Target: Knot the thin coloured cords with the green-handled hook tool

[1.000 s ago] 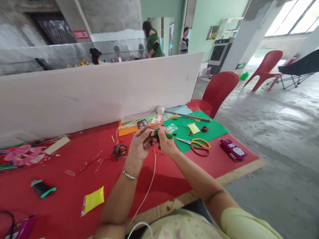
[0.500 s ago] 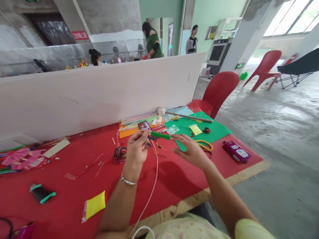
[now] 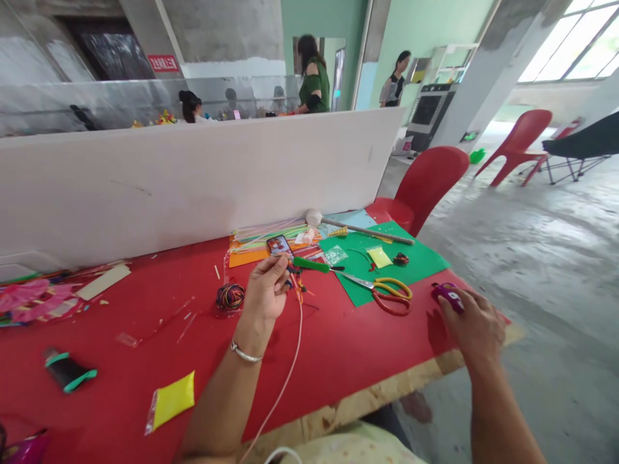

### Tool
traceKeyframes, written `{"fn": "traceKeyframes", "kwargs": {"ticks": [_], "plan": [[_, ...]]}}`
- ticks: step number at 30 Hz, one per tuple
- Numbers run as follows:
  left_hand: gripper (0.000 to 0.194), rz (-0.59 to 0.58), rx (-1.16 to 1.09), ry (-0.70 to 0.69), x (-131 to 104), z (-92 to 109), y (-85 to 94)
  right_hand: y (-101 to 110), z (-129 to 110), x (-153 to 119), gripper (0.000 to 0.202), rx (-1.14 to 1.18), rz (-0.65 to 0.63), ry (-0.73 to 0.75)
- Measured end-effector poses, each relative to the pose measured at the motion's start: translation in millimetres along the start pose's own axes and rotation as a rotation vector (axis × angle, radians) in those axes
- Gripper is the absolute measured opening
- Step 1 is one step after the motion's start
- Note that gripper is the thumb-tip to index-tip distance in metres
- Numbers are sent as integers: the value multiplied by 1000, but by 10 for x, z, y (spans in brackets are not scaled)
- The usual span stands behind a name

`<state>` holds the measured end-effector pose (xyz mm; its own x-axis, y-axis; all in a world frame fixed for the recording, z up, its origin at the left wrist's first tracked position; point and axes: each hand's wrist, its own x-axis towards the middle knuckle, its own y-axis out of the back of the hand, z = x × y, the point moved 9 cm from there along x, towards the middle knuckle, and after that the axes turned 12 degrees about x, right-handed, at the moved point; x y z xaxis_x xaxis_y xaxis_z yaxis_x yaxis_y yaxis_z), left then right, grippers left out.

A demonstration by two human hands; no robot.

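Observation:
My left hand (image 3: 267,283) is raised over the table, thumb and fingers pinched on a green-handled tool (image 3: 312,264) that sticks out to the right. Multicoloured cord (image 3: 297,280) hangs at these fingers; what exactly lies in the pinch is hidden. On the right side of the table, my right hand (image 3: 478,325) is closed over a small purple pouch (image 3: 449,295) with white markings, covering much of it. Between the hands lie scissors (image 3: 387,296) with one yellow and one red handle. A ball of dark multicoloured cord (image 3: 230,296) rests left of my left hand.
A phone (image 3: 279,245) lies behind my left hand. A green sheet (image 3: 420,258) carries small packets and a stick (image 3: 367,230) with a white ball. Beyond stands a white partition (image 3: 193,174). Nearer left are a yellow packet (image 3: 173,401) and a black-and-teal object (image 3: 70,372).
My right hand has moved right, from beside the green-handled tool to the purple pouch, and closed on it. The scissors are now uncovered. My left hand keeps its hold.

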<state>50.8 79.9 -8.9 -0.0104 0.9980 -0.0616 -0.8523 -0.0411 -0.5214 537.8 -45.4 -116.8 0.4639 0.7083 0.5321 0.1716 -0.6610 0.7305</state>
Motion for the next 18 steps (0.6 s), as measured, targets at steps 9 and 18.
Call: {"fn": "traceKeyframes", "kwargs": {"ticks": [9,18], "plan": [[35,-15,22,10,50,-57,-9,3,282,27,52,-79,-82,-122],[40,-25,17,21,55,-66,-38,-765,-224,927,66,99,-358,-8]]}}
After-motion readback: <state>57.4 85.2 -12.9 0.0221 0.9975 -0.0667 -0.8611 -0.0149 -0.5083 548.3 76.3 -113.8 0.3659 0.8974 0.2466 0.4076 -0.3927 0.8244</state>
